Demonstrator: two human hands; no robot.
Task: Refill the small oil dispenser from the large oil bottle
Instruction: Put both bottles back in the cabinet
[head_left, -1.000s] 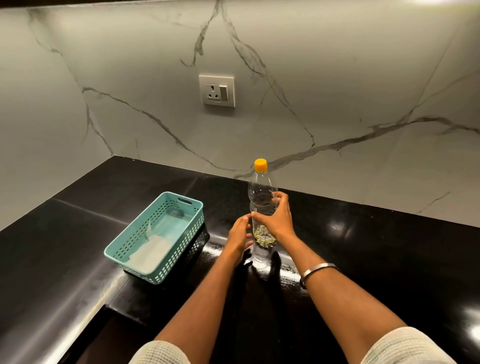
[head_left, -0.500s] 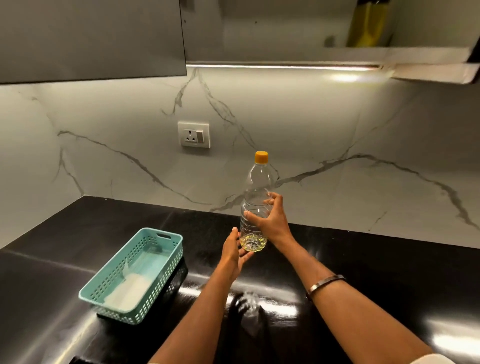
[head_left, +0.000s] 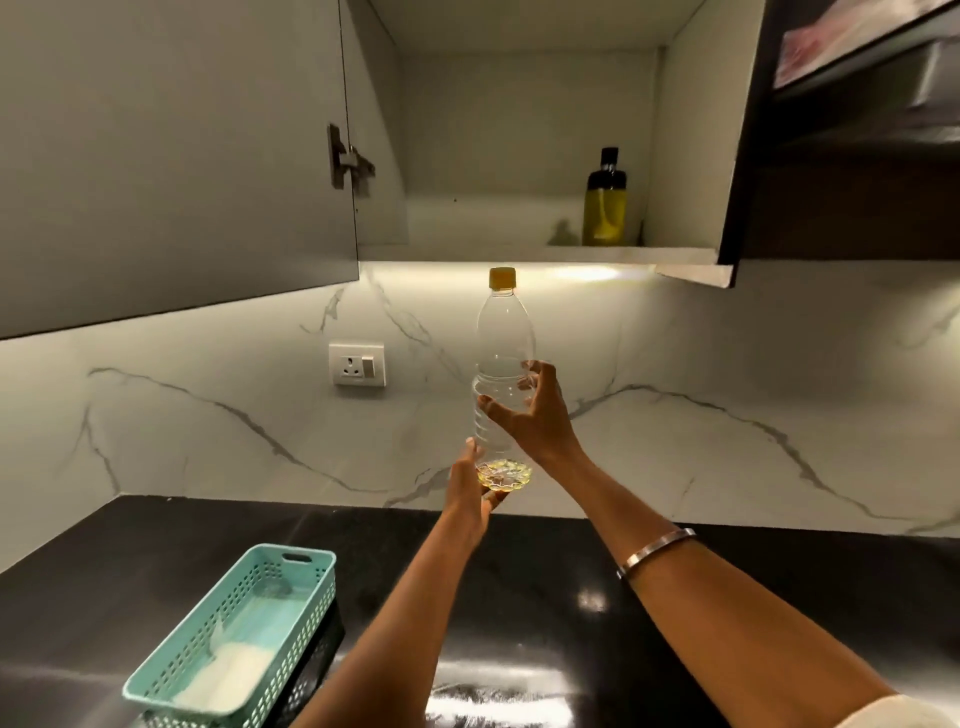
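In half a second the large oil bottle (head_left: 503, 379) had risen clear of the table (head_left: 779, 597), upright, toward the open cabinet (head_left: 519, 156). The right hand (head_left: 530, 410) gripped its middle; the left hand (head_left: 470, 493) cupped the base, fingers relaxed. Only a shallow yellow pool remained inside it. The small oil dispenser (head_left: 604, 202) stood on the cabinet shelf, looking full, so the bottle was probably being put away.

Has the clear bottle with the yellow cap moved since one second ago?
Yes. The clear bottle was standing on the black counter then; now the right hand holds it lifted above the counter, its base against the left hand.
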